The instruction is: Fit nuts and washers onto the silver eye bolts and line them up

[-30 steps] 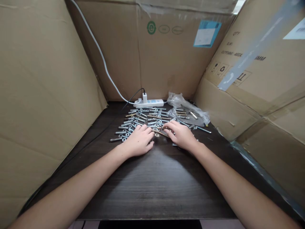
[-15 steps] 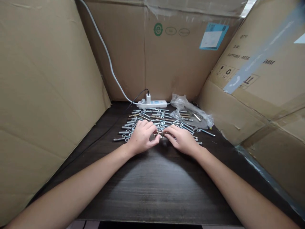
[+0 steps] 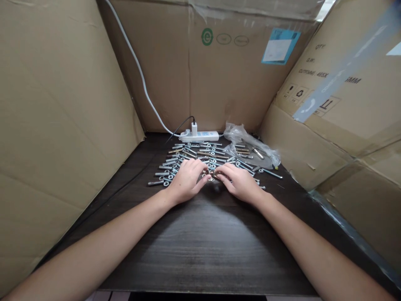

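Several metal bolts point(image 3: 188, 152) lie spread in rows on a dark wooden table point(image 3: 200, 242). My left hand point(image 3: 186, 182) rests palm down at the near edge of the rows, its fingers curled toward the middle. My right hand point(image 3: 239, 182) lies opposite it, fingertips almost meeting those of the left. Between the fingertips of both hands sits a small brownish bolt with a washer point(image 3: 211, 176), pinched from both sides.
A white power strip point(image 3: 200, 136) with a plugged charger and white cable lies at the back. A crumpled clear plastic bag point(image 3: 250, 147) with more bolts sits at the back right. Cardboard walls point(image 3: 62, 104) close in the left, back and right.
My hands have drawn closer together over the small bolt in the middle. The right hand shifted left and the view has tilted a little.
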Available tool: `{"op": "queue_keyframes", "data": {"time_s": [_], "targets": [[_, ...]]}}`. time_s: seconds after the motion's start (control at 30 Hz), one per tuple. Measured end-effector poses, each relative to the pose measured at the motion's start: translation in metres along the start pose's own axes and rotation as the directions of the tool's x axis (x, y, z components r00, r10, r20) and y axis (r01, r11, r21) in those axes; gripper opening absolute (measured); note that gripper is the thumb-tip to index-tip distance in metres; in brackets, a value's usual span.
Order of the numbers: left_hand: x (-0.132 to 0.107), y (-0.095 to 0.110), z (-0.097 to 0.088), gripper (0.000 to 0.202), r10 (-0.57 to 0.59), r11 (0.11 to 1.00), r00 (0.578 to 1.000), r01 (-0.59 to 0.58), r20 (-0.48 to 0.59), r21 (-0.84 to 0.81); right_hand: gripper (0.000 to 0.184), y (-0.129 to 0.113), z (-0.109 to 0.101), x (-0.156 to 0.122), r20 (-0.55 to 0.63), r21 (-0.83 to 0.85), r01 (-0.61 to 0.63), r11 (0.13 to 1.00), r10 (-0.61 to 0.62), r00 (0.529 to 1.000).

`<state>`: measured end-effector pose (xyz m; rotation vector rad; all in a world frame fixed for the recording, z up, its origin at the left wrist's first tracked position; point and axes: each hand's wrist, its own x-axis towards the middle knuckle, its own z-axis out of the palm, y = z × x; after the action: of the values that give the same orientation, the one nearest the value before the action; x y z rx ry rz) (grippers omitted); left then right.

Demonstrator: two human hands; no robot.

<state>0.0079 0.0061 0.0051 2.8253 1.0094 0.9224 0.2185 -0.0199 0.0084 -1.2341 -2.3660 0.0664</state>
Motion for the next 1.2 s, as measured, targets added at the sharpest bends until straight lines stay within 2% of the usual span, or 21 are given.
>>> {"op": "queue_keyframes", "data": {"time_s": [0.5,0.63,0.7,0.87,1.07,1.2], "targets": [[-0.002,0.0019,0.0001,0.02,0.016,0.998,1.0,-0.016,-0.003,-0.057,0.015,0.0045,0.0033,0.0004,-0.006,0.004,-0.009,1.0,0.009,1.0],[-0.0016,0.0037,-0.002,0.022,-0.04,0.998,0.998,0.038,-0.043,-0.047,0.015,0.0032,0.0028,0.0006,-0.006,0.005,-0.005,1.0,0.005,1.0],[-0.0005,0.0037,-0.0024,0.013,-0.075,0.997,0.997,0.075,-0.033,-0.013,0.015,0.0023,0.0023,0.001,-0.007,0.001,-0.004,1.0,0.004,1.0],[0.0015,0.0027,-0.0008,0.024,-0.079,0.997,0.996,0.079,0.032,0.009,0.015,0.0011,0.0009,0.0017,0.01,-0.039,-0.006,0.999,0.007,1.0],[0.0024,0.0018,0.0023,0.027,-0.069,0.997,0.997,0.068,0.045,0.036,0.018,0.0007,0.0003,0.0016,0.01,-0.101,0.011,0.995,-0.01,1.0],[0.0011,0.0022,0.0036,0.022,-0.079,0.996,0.996,0.077,0.043,0.041,0.017,0.0009,0.0009,0.0018,0.008,-0.099,0.004,0.995,-0.004,1.0]]}}
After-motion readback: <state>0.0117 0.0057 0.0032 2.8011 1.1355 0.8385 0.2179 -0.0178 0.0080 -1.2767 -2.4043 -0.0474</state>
